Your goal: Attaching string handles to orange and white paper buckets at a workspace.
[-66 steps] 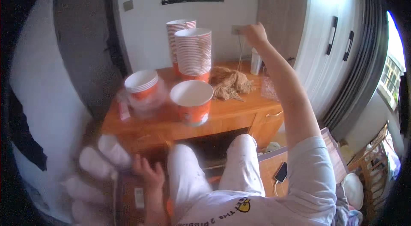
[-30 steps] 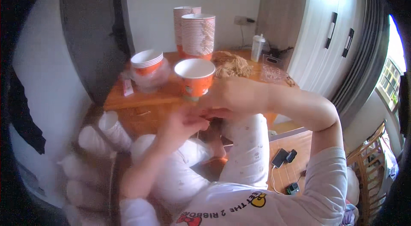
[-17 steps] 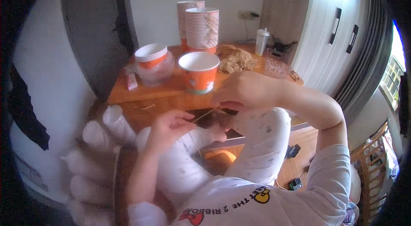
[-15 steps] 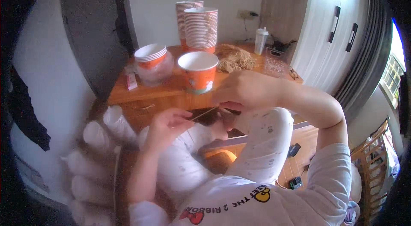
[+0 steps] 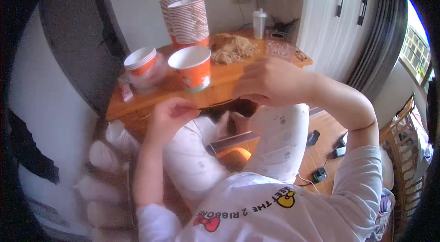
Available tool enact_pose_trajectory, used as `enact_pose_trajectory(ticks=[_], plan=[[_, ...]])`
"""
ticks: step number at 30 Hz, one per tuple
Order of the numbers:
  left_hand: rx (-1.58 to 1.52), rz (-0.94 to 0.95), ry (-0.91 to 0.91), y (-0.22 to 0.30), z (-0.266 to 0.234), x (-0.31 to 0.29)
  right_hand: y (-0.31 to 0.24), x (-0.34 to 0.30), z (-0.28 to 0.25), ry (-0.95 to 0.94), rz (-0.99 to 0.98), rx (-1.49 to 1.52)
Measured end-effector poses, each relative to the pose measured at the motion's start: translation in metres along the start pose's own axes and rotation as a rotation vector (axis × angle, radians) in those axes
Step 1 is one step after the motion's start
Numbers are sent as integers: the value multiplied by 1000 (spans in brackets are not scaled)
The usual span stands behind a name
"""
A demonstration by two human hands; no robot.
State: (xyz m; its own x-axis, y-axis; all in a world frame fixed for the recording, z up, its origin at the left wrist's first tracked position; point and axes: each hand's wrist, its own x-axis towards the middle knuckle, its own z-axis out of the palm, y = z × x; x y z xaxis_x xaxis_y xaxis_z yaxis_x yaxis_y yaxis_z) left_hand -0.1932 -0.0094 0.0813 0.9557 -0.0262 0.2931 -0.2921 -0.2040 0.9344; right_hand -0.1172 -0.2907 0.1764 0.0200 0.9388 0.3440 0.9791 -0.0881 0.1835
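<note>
Above my lap, my left hand (image 5: 173,116) is closed in a pinch on a thin cord (image 5: 215,105). A fine loose end seems to hang below those fingers. My right hand (image 5: 270,81) is raised, its wrist bent and its fingers curled downward, apparently on the cord's other end; the fingertips are partly hidden by the hand. Just beyond my hands, an open white-lined orange paper bucket (image 5: 193,75) stands upright on the wooden table (image 5: 220,88). Behind it lies a tangled heap of tan cord (image 5: 233,49).
Tall nested paper buckets (image 5: 188,22) stand at the back, with cord draped over them. A shorter bucket stack (image 5: 141,61) in clear plastic is on the left. A lidded cup (image 5: 259,24) and a clear box (image 5: 278,47) stand at the right. White wrapped stacks (image 5: 103,155) lie lower left.
My hands have moved farther apart, stretching the cord between them; the right one has risen slightly. The view has shifted, so the table's things appear farther left and higher.
</note>
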Motion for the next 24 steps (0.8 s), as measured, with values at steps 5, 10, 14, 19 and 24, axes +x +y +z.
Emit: enact_pose_trajectory(ticks=[5, 10, 14, 19, 24], plan=[[-101, 39, -12, 0, 13, -1, -19, -2, 7, 160, 146, 172], [-110, 158, -1, 19, 33, -6, -43, -2, 19, -52, 634, 1034], [-245, 173, -32, 26, 39, -15, -51, -3, 48, -32, 602, 1450], [-257, 205, 41, 14, 38, -13, -35, -5, 50, -110, 576, 1207], [-324, 181, 94, -8, 34, -21, -31, -5, 47, 16, 705, 1046]])
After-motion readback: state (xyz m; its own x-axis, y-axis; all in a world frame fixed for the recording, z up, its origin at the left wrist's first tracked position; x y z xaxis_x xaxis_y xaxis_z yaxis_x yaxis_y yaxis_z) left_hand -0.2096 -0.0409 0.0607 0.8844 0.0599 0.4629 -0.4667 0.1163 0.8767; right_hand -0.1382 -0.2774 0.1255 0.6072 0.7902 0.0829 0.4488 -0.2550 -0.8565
